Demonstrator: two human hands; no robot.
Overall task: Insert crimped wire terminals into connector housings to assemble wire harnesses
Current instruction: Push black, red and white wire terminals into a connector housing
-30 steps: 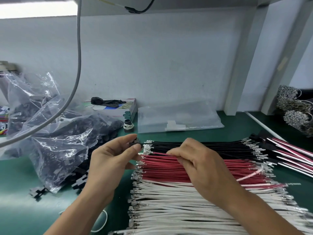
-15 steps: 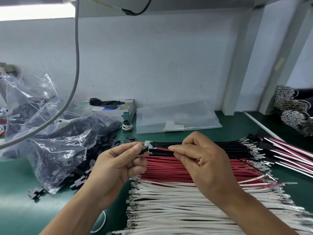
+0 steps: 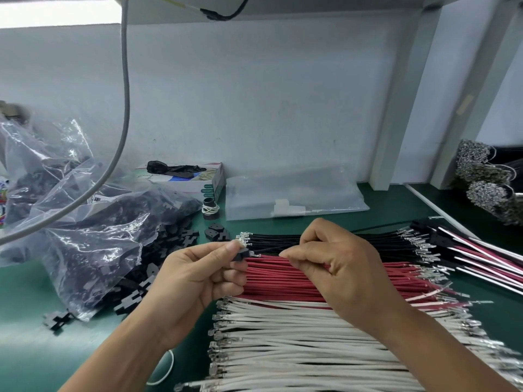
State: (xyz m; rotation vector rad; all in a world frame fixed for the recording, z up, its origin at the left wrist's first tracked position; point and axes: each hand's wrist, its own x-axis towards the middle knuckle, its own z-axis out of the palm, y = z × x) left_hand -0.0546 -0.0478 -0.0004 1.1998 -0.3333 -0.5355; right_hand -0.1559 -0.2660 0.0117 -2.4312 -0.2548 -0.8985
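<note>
My left hand (image 3: pixel 198 275) pinches a small black connector housing (image 3: pixel 241 254) between thumb and forefinger. My right hand (image 3: pixel 336 267) pinches a red wire (image 3: pixel 268 256) near its crimped terminal, whose metal tip sits right at the housing's right side. Whether the tip is inside the housing cannot be told. Below the hands lie rows of wires on the green mat: black wires (image 3: pixel 376 239) at the back, red wires (image 3: pixel 283 281) in the middle, white wires (image 3: pixel 297 343) nearest me.
A clear bag of black housings (image 3: pixel 93 222) lies at the left, with loose housings (image 3: pixel 215 234) spilled beside it. Finished harnesses (image 3: pixel 481 258) lie at the right. A flat plastic bag (image 3: pixel 291 193), a small box (image 3: pixel 192 179) and a hanging grey cable (image 3: pixel 124 108) are behind.
My right hand lifted a red wire from the pile and brought its terminal leftward to the housing. My left hand shifted slightly right and down with the housing.
</note>
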